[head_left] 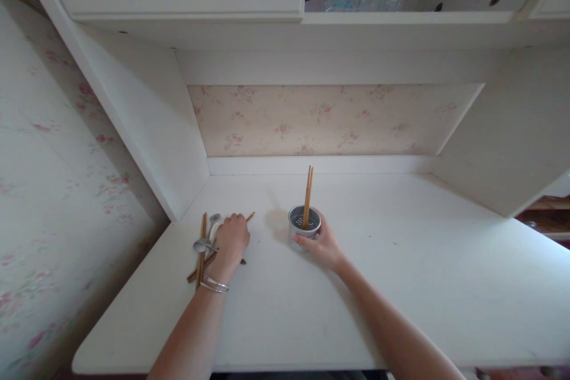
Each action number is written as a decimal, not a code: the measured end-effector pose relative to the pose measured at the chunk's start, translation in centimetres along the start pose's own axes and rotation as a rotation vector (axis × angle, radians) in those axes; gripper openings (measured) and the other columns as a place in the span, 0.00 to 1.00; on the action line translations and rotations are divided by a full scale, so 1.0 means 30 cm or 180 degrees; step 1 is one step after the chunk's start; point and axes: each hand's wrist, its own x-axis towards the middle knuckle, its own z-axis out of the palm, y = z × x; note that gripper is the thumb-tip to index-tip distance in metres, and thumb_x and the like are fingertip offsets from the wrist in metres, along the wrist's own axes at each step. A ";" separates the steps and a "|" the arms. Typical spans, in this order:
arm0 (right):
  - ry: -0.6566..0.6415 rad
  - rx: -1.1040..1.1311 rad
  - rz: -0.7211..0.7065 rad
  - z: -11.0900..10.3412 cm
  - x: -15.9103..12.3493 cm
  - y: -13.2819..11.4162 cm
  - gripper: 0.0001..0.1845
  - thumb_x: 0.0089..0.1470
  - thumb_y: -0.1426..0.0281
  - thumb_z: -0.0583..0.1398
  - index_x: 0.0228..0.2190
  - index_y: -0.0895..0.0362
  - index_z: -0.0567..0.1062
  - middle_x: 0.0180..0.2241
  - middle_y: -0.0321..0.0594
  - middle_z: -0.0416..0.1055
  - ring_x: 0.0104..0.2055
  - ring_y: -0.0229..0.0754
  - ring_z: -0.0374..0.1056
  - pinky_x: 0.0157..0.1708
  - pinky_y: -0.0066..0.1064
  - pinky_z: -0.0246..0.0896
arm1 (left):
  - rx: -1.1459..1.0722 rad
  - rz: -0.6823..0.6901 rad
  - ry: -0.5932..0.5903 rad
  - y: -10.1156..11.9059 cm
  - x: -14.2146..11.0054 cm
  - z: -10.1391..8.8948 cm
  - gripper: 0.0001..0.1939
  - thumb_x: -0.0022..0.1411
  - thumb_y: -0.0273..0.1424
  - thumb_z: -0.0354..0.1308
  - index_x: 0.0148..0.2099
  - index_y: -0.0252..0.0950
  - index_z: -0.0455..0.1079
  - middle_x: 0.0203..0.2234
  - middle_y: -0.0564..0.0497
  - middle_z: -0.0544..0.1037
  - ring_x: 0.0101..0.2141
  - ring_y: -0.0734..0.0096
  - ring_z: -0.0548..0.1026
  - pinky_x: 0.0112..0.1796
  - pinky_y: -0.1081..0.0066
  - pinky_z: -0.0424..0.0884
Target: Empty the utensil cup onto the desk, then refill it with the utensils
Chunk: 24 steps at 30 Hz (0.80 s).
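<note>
At centre, the metal cup [297, 241], two chopsticks [308, 196] upright inside, is gripped by the right hand [325, 246]; at lower left, spoons and chopsticks are covered by the left hand [232, 241], grip indeterminable.

We've got the right hand [327, 244] wrapped around a perforated metal cup [299, 238], two chopsticks [308, 196] standing up in it. To its left, our left hand [232, 241] is down on a loose pile of chopsticks [201, 258] and metal spoons [202, 245], all on the white desk [401, 285].
</note>
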 end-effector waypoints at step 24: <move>-0.0042 -0.0158 -0.0087 0.003 -0.001 -0.015 0.37 0.39 0.63 0.70 0.50 0.52 0.65 0.46 0.43 0.73 0.47 0.49 0.69 0.50 0.44 0.62 | -0.1120 0.1029 -0.0228 0.157 -0.041 0.002 0.14 0.67 0.28 0.44 0.47 0.35 0.70 0.41 0.44 0.75 0.45 0.65 0.72 0.46 0.69 0.64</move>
